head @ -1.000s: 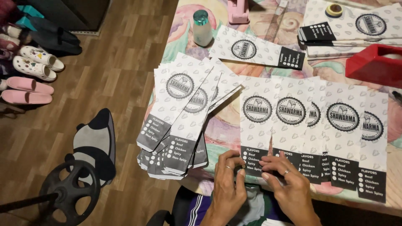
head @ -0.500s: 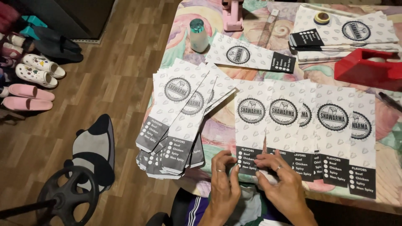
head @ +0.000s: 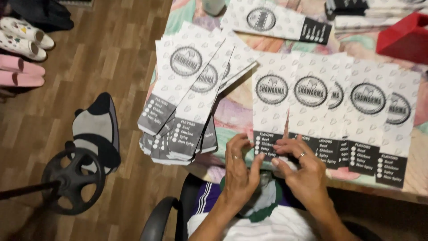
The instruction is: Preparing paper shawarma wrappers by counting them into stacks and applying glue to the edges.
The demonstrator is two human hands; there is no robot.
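Note:
A row of several overlapping white paper sleeves (head: pixel 312 102) with round black emblems and black bottom bands lies along the table's near edge. My left hand (head: pixel 240 172) and my right hand (head: pixel 303 169) meet at the black bottom edge of the leftmost sleeve (head: pixel 269 100), fingertips pinching it. Each hand wears a ring. A fanned stack of the same sleeves (head: pixel 187 98) hangs over the table's left edge, just left of my left hand.
One more sleeve (head: pixel 276 20) lies further back, by a red object (head: pixel 403 38) at the right. The table has a pastel patterned cloth (head: pixel 236 111). A chair arm (head: pixel 158 221), a black wheel (head: pixel 73 180), a grey cushion (head: pixel 96 129) and slippers (head: pixel 22 53) are on the wooden floor.
The view has dipped and closed in on the table edge. My hands have drawn closer together at the leftmost sleeve's bottom edge, fingers curling onto it.

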